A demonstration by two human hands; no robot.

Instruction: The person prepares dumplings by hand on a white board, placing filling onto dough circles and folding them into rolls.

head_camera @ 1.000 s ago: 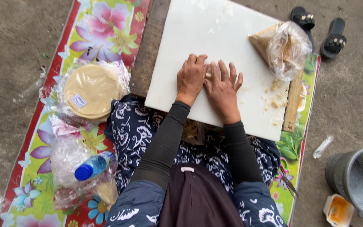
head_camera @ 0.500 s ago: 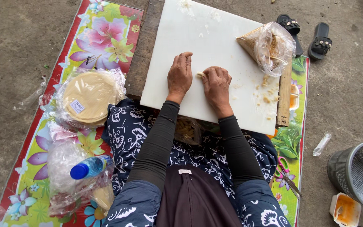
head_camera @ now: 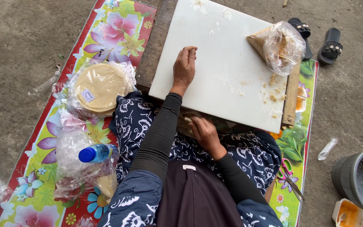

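A white cutting board lies on a wooden board in front of me. My left hand rests on the white board's left part, fingers curled in, with something small perhaps pinched at the fingertips. My right hand is off the board, down at my lap just under its near edge; it is blurred and what it holds is unclear. A clear plastic bag of brown crumbly filling sits on the board's far right corner, with crumbs scattered below it.
On the flowered mat to my left are a plastic-wrapped stack of round thin wrappers, a blue-capped water bottle and loose plastic bags. Scissors lie at my right. Black sandals, a grey bucket and a small box stand on the concrete.
Both hands were side by side on the white board. The right hand has drawn back to my lap; the left stays on the board, fingers now curled.
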